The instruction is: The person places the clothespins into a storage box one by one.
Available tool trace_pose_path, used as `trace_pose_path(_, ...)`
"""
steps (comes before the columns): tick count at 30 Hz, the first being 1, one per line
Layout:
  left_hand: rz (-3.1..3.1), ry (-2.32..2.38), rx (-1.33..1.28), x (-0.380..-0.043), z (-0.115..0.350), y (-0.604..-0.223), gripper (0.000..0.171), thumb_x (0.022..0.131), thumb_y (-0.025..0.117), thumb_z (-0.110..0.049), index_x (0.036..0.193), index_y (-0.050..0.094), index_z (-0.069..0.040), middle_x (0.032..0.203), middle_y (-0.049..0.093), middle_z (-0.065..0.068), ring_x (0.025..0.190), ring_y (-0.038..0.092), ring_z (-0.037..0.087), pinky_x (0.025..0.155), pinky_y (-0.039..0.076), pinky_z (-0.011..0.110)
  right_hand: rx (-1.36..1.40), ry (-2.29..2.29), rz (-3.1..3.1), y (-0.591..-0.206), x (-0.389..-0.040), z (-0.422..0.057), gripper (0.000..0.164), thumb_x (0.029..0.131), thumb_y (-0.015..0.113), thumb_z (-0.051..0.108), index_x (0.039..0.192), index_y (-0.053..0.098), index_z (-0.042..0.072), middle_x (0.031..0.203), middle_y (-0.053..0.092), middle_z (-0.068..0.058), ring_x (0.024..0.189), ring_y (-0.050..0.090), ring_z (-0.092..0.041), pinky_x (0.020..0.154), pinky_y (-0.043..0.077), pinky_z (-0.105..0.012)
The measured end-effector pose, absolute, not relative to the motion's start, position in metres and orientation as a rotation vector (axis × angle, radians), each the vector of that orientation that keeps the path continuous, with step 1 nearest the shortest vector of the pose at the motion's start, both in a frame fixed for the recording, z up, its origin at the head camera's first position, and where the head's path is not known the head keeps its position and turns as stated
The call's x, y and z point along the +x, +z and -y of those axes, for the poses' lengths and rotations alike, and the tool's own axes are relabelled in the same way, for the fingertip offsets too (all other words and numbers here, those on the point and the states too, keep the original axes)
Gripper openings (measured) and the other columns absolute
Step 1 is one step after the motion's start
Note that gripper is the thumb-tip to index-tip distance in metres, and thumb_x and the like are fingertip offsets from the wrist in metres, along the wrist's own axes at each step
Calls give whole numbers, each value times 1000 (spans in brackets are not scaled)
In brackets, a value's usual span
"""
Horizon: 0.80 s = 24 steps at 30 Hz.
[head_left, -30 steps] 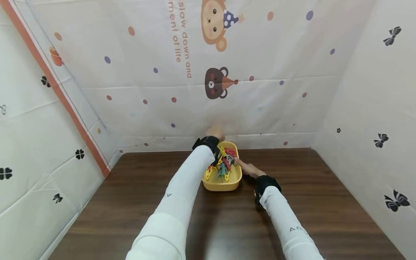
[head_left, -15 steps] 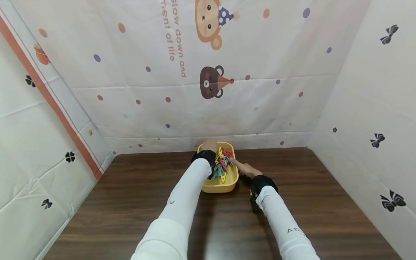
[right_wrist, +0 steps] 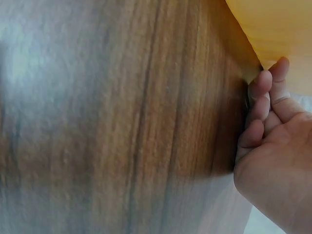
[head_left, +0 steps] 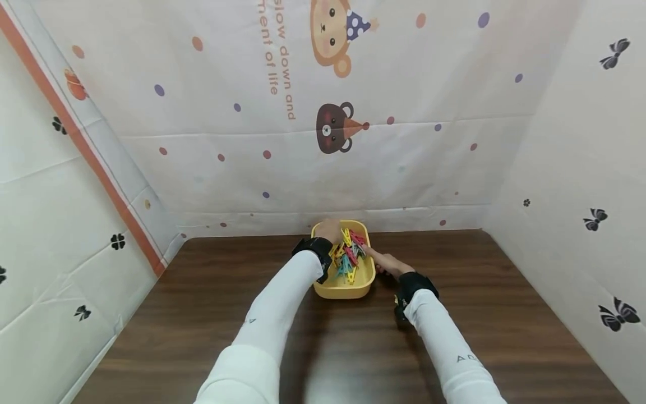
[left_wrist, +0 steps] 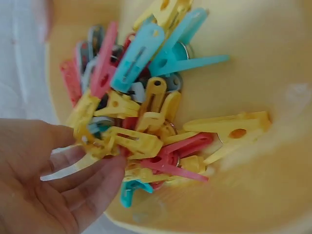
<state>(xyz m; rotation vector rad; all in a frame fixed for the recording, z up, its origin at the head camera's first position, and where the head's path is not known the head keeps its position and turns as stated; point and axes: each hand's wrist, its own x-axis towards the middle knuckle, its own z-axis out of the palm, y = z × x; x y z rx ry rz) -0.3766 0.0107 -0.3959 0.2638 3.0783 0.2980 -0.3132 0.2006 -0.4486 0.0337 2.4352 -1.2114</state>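
Note:
A yellow plastic basket [head_left: 344,293] stands near the back wall with a heap of clothespins [head_left: 349,253] in yellow, red, teal and grey. My left hand [head_left: 329,230] reaches into its left side. In the left wrist view, the thumb and fingers of that hand [left_wrist: 63,175] pinch a yellow clothespin [left_wrist: 87,124] at the edge of the heap. My right hand [head_left: 387,264] holds the basket's right rim, index finger stretched over it. Its other fingers curl low beside the wall in the right wrist view, close over the table.
The basket rests on a dark brown wooden table [head_left: 202,314]. White cloth walls with printed animals and dots stand behind [head_left: 404,168] and on both sides. Both wrists wear black straps.
My left hand has come from beyond the far side of the basket, by the back wall, down into the basket's left side. My right hand stays at the right rim.

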Motion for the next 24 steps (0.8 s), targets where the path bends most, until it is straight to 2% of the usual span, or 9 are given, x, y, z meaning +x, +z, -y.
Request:
trace_pose_path(2, -3089, 336, 334, -369, -6, -390, 21, 103, 53, -18, 90, 64, -6, 95, 66, 10, 71, 51, 18, 60, 41, 33, 41, -1219, -2437, -447, -313, -204, 66, 100, 31, 66, 99, 61, 7, 92, 49, -6, 90, 47, -22, 79, 34, -32)
trace_pose_path(5, -3095, 473, 409, -350, 7, -381, 17, 104, 53, -20, 96, 59, -7, 90, 60, 8, 74, 54, 20, 65, 44, 35, 45, -1224, -2439, -444, -315, -209, 68, 99, 31, 69, 94, 60, 8, 92, 49, -7, 91, 47, -22, 79, 33, -32)
trace_pose_path(7, -3128, 513, 447, -335, 18, -382, 17, 102, 59, -21, 108, 61, -6, 99, 62, 10, 88, 60, 23, 72, 50, 38, 50, -1224, -2438, -443, -315, -212, 68, 99, 30, 71, 87, 57, 10, 91, 49, -6, 90, 47, -22, 79, 32, -32)
trace_pose_path(10, -3186, 498, 469, -317, 37, -397, 40, 98, 67, -24, 130, 57, -3, 123, 59, 17, 114, 57, 32, 90, 53, 46, 39, -1232, -2439, -442, -315, -216, 66, 99, 29, 71, 86, 56, 12, 92, 48, -6, 91, 46, -22, 79, 32, -33)
trace_pose_path(13, -3197, 583, 407, -308, 54, -422, 61, 97, 68, -29, 145, 45, 2, 142, 47, 26, 131, 45, 40, 102, 47, 53, 25, -1246, -2436, -443, -314, -218, 64, 99, 29, 70, 84, 54, 14, 92, 48, -4, 91, 45, -21, 80, 31, -33)
trace_pose_path(17, -3061, 898, 278, -301, 66, -447, 66, 102, 57, -34, 152, 37, 6, 152, 36, 32, 141, 34, 46, 110, 37, 60, 36, -1267, -2428, -447, -311, -216, 64, 99, 31, 71, 85, 56, 14, 94, 49, -4, 92, 46, -21, 81, 31, -33)
trace_pose_path(19, -2996, 972, 240, -299, 69, -453, 62, 105, 49, -34, 152, 40, 5, 153, 38, 31, 142, 34, 45, 113, 35, 60, 32, -1261, -2439, -451, -309, -212, 66, 99, 30, 71, 89, 58, 12, 97, 49, -7, 94, 46, -23, 81, 32, -33)
trace_pose_path(22, -2918, 1047, 204, -296, 74, -460, 55, 108, 42, -33, 148, 48, 3, 149, 48, 27, 140, 42, 43, 113, 37, 56, 32, -1259, -2447, -454, -308, -206, 71, 98, 30, 72, 99, 62, 8, 104, 51, -10, 98, 47, -25, 82, 32, -34)
trace_pose_path(24, -2886, 1093, 180, -294, 78, -464, 52, 109, 38, -34, 144, 53, 2, 141, 57, 24, 133, 51, 40, 110, 41, 52, 17, -1268, -2440, -455, -308, -201, 69, 99, 31, 71, 91, 61, 9, 100, 52, -9, 95, 47, -23, 81, 32, -33)
